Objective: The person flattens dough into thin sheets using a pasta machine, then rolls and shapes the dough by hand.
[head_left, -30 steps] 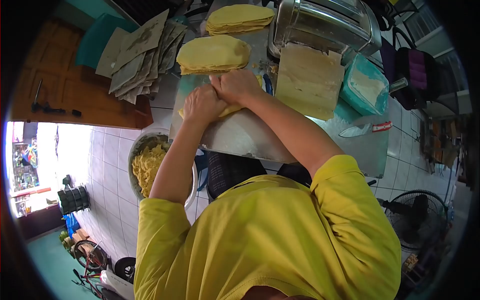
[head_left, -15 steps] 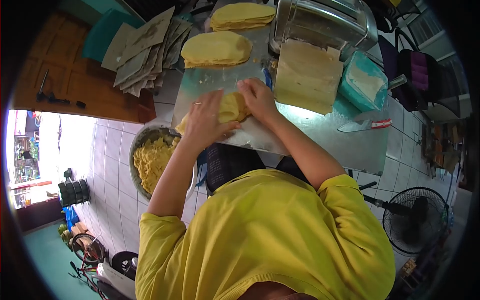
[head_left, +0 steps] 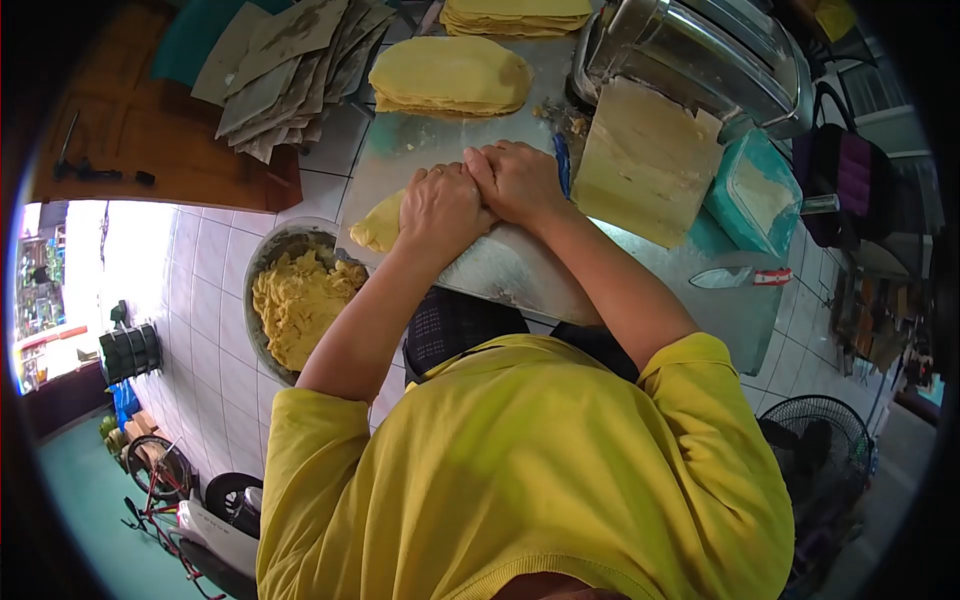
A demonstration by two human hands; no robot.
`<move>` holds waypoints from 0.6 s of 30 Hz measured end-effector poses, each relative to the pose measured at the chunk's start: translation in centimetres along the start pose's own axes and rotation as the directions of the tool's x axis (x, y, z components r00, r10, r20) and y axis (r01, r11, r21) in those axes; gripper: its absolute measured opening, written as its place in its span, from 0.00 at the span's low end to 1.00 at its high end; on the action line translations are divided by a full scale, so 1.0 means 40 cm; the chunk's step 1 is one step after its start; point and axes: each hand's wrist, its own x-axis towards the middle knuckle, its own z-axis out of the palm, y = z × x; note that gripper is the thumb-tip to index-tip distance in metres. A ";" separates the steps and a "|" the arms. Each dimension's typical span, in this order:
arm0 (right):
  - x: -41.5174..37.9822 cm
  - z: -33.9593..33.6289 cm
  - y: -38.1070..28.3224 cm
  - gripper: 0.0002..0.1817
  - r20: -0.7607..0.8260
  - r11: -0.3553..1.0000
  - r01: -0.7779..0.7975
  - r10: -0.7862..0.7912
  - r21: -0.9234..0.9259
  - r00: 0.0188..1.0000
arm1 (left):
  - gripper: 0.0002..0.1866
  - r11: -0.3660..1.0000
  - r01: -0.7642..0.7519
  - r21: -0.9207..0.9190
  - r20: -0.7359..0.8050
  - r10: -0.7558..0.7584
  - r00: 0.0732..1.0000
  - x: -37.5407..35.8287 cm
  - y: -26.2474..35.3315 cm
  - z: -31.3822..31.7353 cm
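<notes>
A lump of yellow dough (head_left: pixel 378 225) lies on the metal tabletop (head_left: pixel 530 268) near its front left corner. My left hand (head_left: pixel 443 207) presses down on it, fingers curled over and hiding most of it. Against the left one, thumb over its fingers, my right hand (head_left: pixel 517 180) bears on the same lump; its fingertips are hidden. Beyond them is a stack of flat yellow dough sheets (head_left: pixel 450 78), with a second stack (head_left: pixel 515 15) farther back. More dough (head_left: pixel 305 310) fills a round metal bowl (head_left: pixel 253 322) at the lower left.
A shiny metal machine (head_left: pixel 715 55) stands at the back right, a stained flat board (head_left: pixel 645 165) before it. To the right are a teal container (head_left: pixel 755 195) with white powder and a knife (head_left: pixel 725 278). Worn flat sheets (head_left: pixel 290 80) are piled at left. A fan (head_left: pixel 820 430) stands lower right.
My hands have come together and pressed onto the dough, covering its middle. Earlier they were apart with the folded lump showing between them. The camera view has shifted slightly.
</notes>
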 end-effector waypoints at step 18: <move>-0.059 -0.001 -0.044 0.11 -0.080 0.963 0.176 -0.195 -0.207 0.978 | 0.30 0.991 -0.129 0.031 -0.091 0.131 0.987 -0.065 -0.042 -0.026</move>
